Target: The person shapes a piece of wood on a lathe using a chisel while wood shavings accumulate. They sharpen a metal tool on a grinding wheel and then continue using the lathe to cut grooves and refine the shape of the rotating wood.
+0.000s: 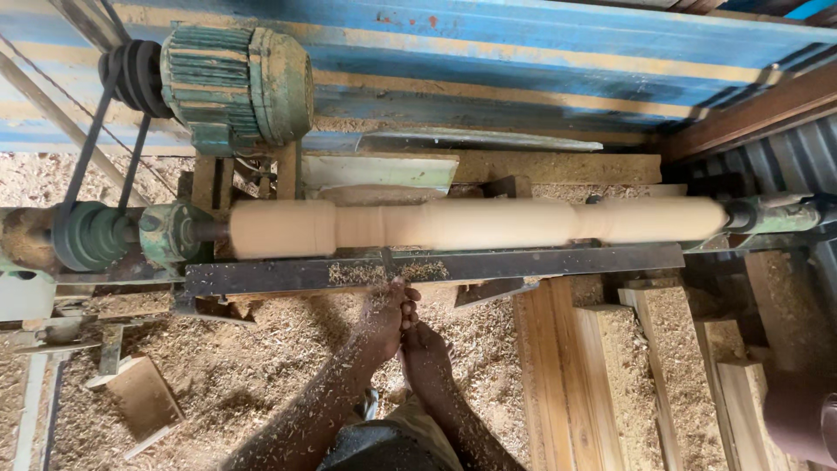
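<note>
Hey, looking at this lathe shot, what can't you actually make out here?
- Head view: the tool on the metal rest; only a thin tip shows, the handle is hidden in the left hand and right hand.
- Surface detail of the wooden spindle: blurred.
- Belts and green motor: cut off by the top edge.
- Each hand's grip: fingers overlap and are coated in sawdust.

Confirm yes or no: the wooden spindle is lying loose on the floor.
No: the wooden spindle is mounted horizontally on the lathe, above the tool rest.
</note>
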